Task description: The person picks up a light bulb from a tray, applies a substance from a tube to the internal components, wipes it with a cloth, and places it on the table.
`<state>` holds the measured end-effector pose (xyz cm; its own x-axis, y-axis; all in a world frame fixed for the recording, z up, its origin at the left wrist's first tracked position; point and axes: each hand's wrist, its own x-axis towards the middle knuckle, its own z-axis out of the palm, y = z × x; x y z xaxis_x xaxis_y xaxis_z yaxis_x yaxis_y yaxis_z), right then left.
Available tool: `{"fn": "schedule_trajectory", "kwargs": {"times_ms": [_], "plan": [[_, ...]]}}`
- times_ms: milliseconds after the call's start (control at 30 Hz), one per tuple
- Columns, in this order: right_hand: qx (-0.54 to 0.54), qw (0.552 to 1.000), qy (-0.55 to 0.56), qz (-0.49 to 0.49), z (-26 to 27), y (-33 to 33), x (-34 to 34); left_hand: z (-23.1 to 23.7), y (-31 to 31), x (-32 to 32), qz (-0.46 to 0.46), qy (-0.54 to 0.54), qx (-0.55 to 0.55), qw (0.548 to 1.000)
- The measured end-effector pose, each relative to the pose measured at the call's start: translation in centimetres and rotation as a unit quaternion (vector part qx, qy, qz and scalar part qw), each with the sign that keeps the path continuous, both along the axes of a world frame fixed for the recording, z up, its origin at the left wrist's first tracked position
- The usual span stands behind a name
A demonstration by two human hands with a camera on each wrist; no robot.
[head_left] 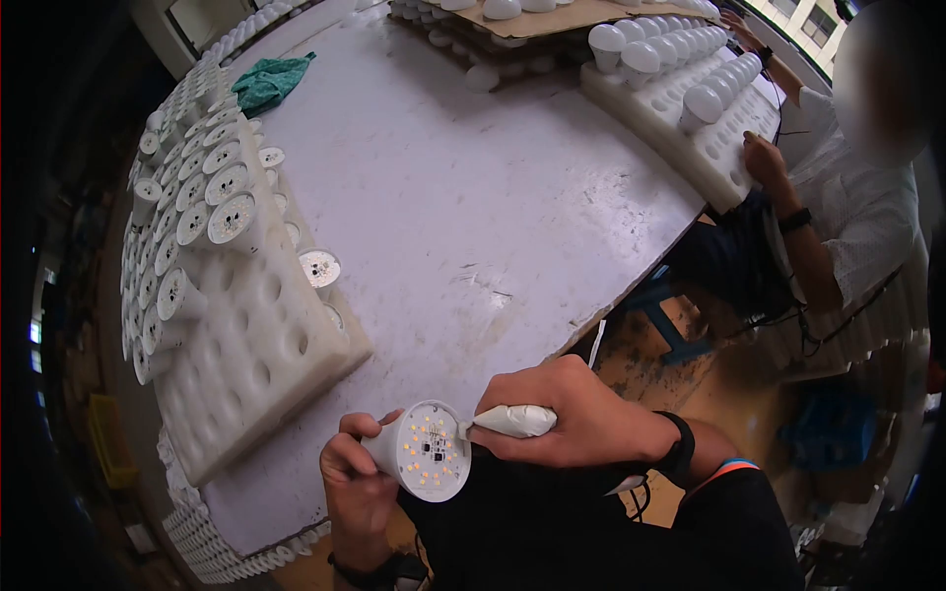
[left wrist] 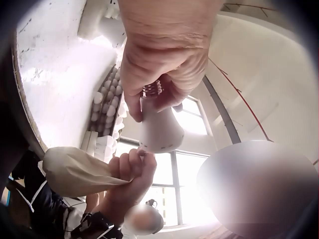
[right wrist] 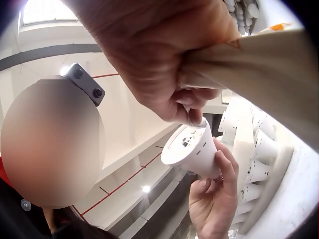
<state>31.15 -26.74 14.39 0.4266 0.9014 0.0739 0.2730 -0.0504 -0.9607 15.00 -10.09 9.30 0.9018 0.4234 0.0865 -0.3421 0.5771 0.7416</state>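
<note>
My left hand (head_left: 353, 483) holds an open LED bulb body (head_left: 419, 458) by its screw cap, which shows in the left wrist view (left wrist: 152, 89). The bulb is tilted, and its round board with small yellow chips and black parts faces up toward the head camera. In my right hand (head_left: 581, 414) is a soft white squeeze bag (head_left: 520, 422), gripped near its narrow end. Its full end bulges out behind the fist in the left wrist view (left wrist: 75, 172). The right fingertips and bag tip are right at the rim of the bulb body (right wrist: 192, 154).
A white foam tray (head_left: 271, 369) on the left carries several open bulb bodies (head_left: 232, 217). Behind it lies a green cloth (head_left: 271, 84). At far right, another person (head_left: 857, 217) sits by a foam tray (head_left: 636, 108) of domed bulbs (head_left: 641, 59). Stacked bulbs and cardboard (head_left: 552, 20) stand at the back.
</note>
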Motion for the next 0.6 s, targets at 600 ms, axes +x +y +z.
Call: {"fn": "schedule_trajectory", "kwargs": {"times_ms": [600], "plan": [[0.097,0.911,0.308,-0.255,-1.5,-3.6,1.3,-6.8,-5.0,24.7,-0.145,0.144,0.233,0.951]]}}
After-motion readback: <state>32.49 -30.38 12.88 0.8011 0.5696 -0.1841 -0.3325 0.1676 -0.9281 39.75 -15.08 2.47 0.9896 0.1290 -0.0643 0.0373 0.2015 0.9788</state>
